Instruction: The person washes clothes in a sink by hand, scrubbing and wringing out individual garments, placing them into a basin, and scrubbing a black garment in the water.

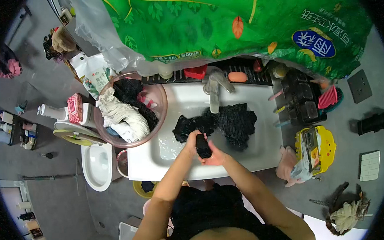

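Observation:
Over the front of a white sink (263, 156), my left hand (192, 141) and my right hand (216, 155) are both closed around a bunched part of a wet black cloth garment (203, 146). The rest of the black cloth (237, 124) lies crumpled in shallow water under the tap, in two dark heaps that seem to join. Whether the held part is one piece with those heaps I cannot tell. The chrome tap (214, 95) stands at the back, its spout reaching over the cloth.
A pinkish clear basin (162, 117) of white and black clothes rests at the sink's left. Behind the tap runs a black rack (192, 75) with orange soap (237, 76), below a large green package (222, 27). At right are a black organizer (301, 94) and yellow basket (328, 150); a toilet (87, 169) is left.

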Available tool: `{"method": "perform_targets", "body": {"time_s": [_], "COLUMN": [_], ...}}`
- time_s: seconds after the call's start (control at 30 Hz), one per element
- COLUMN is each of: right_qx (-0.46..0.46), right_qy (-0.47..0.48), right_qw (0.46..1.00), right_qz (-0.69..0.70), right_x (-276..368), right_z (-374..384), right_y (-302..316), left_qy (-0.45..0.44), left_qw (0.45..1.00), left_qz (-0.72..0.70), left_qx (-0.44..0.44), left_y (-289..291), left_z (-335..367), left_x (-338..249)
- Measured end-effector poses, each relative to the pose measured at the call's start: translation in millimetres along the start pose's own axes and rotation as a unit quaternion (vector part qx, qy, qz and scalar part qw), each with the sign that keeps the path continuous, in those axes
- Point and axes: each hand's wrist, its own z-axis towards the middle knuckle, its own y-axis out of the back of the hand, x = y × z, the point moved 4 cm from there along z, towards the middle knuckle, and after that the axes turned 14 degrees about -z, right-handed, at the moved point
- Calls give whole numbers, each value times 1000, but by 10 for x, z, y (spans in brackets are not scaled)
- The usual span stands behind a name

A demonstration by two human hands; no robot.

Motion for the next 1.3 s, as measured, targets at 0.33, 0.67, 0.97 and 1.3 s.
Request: {"method": "perform_targets", "body": {"time_s": [0.33, 0.67, 0.97, 1.3], "right_qx": [-52, -368, -651, -393], "right_qy": [141, 176, 127, 330], "right_qw": [977, 574, 506, 614], "right_qz": [149, -710, -551, -600], "right_x": [257, 736, 468, 875], "right_z": [289, 190, 203, 786], "right_y": [-444, -656, -175, -1451], "left_qy": [236, -102, -337, -418], "left_qw": [847, 982, 665, 841], "left_qz": [-443, 153, 644, 344], "left_qx": [175, 49, -173, 10], "left_y": [133, 13, 352, -63], "left_z": [-710, -555, -545, -1571], "left_x": [368, 284, 125, -601]}}
